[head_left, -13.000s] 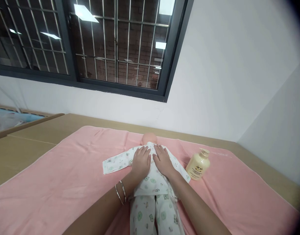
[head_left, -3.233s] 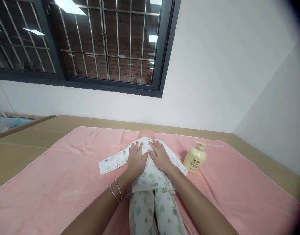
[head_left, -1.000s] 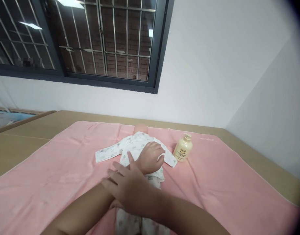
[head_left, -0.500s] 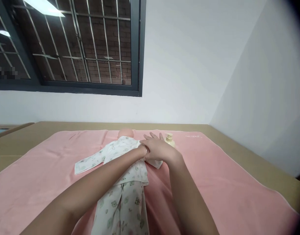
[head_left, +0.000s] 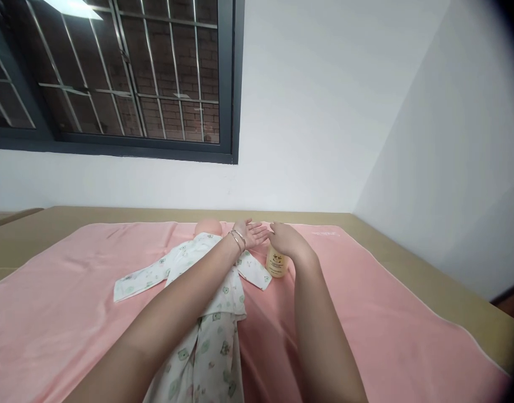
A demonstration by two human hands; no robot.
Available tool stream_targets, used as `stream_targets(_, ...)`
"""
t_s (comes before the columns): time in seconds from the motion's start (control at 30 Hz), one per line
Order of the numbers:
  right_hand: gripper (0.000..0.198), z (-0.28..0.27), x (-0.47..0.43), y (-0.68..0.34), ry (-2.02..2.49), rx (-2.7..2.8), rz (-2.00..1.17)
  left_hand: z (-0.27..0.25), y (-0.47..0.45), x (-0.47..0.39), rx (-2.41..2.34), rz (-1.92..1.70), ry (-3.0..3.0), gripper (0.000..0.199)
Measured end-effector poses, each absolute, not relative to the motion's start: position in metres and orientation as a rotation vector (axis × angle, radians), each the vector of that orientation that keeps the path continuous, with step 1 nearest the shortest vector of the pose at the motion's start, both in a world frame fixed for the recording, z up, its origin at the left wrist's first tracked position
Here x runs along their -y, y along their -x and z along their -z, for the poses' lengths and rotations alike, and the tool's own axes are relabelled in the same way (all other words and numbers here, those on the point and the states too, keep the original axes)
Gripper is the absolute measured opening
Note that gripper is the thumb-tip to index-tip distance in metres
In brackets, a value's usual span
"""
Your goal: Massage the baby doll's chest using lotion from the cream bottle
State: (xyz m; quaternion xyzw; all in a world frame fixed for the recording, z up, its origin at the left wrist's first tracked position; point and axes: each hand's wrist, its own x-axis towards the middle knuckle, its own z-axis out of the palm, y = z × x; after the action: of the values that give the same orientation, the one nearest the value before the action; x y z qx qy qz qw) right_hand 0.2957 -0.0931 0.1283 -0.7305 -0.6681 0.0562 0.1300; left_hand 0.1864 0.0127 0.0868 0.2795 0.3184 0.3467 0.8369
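Observation:
My left hand (head_left: 251, 233), with bracelets at the wrist, is turned palm up, its fingers stretched toward the bottle's top. A yellowish pump bottle (head_left: 276, 263) with dark print stands upright on the pink sheet. My right hand (head_left: 287, 239) is on top of that bottle, fingers bent over the pump head, which it hides. Left of the bottle lies a baby doll (head_left: 209, 226) dressed in a white patterned top (head_left: 204, 246) and matching trousers (head_left: 215, 358). One sleeve (head_left: 255, 271) reaches almost to the bottle. My left forearm passes over the doll's body and covers part of it.
The pink sheet (head_left: 387, 302) has a few wrinkles and covers most of a tan padded surface (head_left: 319, 217). Behind it rises a white wall (head_left: 299, 112) with a dark-framed, barred window (head_left: 229, 84) at the upper left. Another wall closes off the right side.
My hands, together beside the doll before, have come apart. The left has turned palm up; the right has moved onto the pump bottle. The view has shifted slightly right.

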Motion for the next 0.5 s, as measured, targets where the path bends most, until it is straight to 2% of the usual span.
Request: stream_targets(0.5, 0.032, -0.126, 0.072, -0.283, 2.339, 1.769, -0.050, -0.085, -0.176, 0.011, -0.681, -0.685, -0.436, 0.040)
